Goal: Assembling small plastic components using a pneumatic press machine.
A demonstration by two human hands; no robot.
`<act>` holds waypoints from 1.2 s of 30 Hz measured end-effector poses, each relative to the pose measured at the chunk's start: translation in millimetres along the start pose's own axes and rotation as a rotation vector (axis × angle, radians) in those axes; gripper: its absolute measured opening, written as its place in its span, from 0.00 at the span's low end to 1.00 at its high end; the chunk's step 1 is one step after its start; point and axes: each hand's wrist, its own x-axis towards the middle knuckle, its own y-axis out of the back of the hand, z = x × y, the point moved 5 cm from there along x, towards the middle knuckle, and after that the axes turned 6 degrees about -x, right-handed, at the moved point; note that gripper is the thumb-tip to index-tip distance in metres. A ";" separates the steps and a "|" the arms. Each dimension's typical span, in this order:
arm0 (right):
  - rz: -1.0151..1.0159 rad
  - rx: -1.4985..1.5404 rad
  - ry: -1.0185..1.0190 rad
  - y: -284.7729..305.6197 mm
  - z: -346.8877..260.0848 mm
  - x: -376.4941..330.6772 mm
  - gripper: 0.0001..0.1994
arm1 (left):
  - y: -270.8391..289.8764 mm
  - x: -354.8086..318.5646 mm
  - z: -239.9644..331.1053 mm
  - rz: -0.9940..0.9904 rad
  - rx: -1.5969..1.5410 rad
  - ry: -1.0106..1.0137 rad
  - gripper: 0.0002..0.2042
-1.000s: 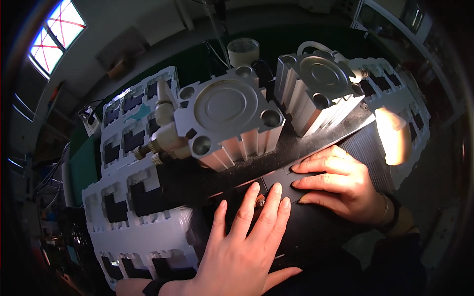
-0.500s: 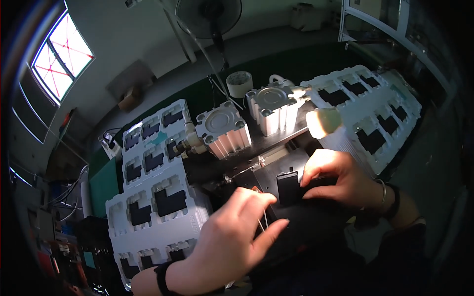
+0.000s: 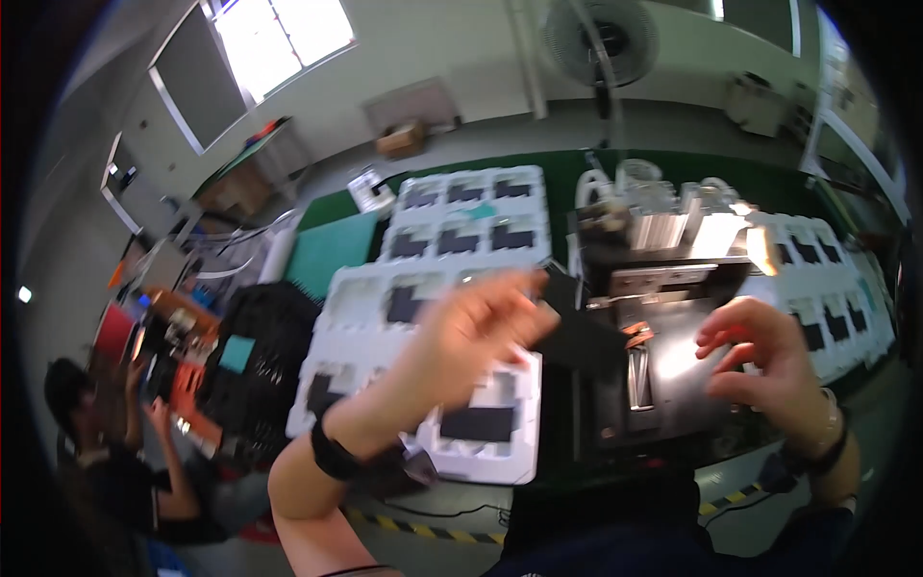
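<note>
My left hand (image 3: 486,322), blurred by motion, is over the front white tray with its fingers closed at the edge of a flat black L-shaped piece (image 3: 586,337). The piece is in the air between the tray and the black metal work plate (image 3: 683,394). My right hand (image 3: 760,361) is above the right side of that plate, its fingers curved, apart and holding nothing. A slim silver tool (image 3: 639,380), which looks like tweezers, lies on the plate below a small copper-coloured part (image 3: 636,335).
White trays (image 3: 524,457) with black pieces stand at left, with another (image 3: 880,322) at far right. Silver cylinder blocks (image 3: 663,231) rise behind the work plate. A teal mat (image 3: 332,255) lies back left. Another person's hand (image 3: 159,413) is at far left near orange parts.
The view has swung left. My left hand has let go of the slim tool and holds the black piece, which has moved off the plate to the left. My right hand has come away from it.
</note>
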 end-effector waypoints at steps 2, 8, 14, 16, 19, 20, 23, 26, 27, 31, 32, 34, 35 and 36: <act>-0.068 -0.062 0.052 -2.1 -18.1 -0.6 0.21 | 73.5 -14.6 6.3 0.384 0.164 -0.095 0.19; -0.360 -0.333 0.477 -81.6 -84.1 65.1 0.14 | 277.8 -90.9 -50.0 0.814 0.211 0.161 0.18; -0.454 -0.733 0.421 -151.2 -36.5 146.5 0.23 | 267.4 -68.6 -73.1 0.645 0.700 0.287 0.19; -0.489 -0.793 0.328 -160.9 -22.3 161.6 0.25 | 233.9 -67.8 -52.6 0.578 1.199 0.181 0.23; -0.570 -0.880 0.226 -171.8 -12.5 166.8 0.28 | 212.0 -77.8 -82.5 0.251 1.194 0.302 0.38; -0.567 -0.884 0.194 -173.1 -4.3 168.9 0.27 | 199.7 -80.0 -87.3 0.207 1.202 0.401 0.42; -0.560 -0.862 0.161 -179.7 9.6 171.3 0.25 | 182.6 -83.7 -84.4 0.137 1.155 0.585 0.50; -0.480 -0.854 0.220 -181.1 14.6 174.0 0.20 | 179.6 -82.8 -82.1 0.138 1.142 0.580 0.49; -0.413 -0.870 0.279 -181.0 14.1 174.7 0.17 | 176.3 -83.8 -81.7 0.145 1.150 0.590 0.49; -0.277 -0.721 0.158 -176.7 13.6 188.9 0.13 | 173.7 -86.0 -81.6 0.151 1.172 0.591 0.50; -0.248 -0.611 0.174 -173.3 7.8 185.7 0.14 | 173.2 -85.8 -80.9 0.144 1.184 0.591 0.50; -0.216 -0.563 0.223 -161.1 -8.8 168.7 0.14 | 171.5 -82.7 -80.8 0.124 1.168 0.581 0.49; -0.190 -0.524 0.263 -151.1 -16.0 156.7 0.13 | 170.9 -81.8 -80.7 0.094 1.176 0.577 0.49; -0.156 -0.483 0.432 -141.5 -26.5 144.9 0.13 | 172.7 -82.8 -75.7 0.102 1.118 0.543 0.48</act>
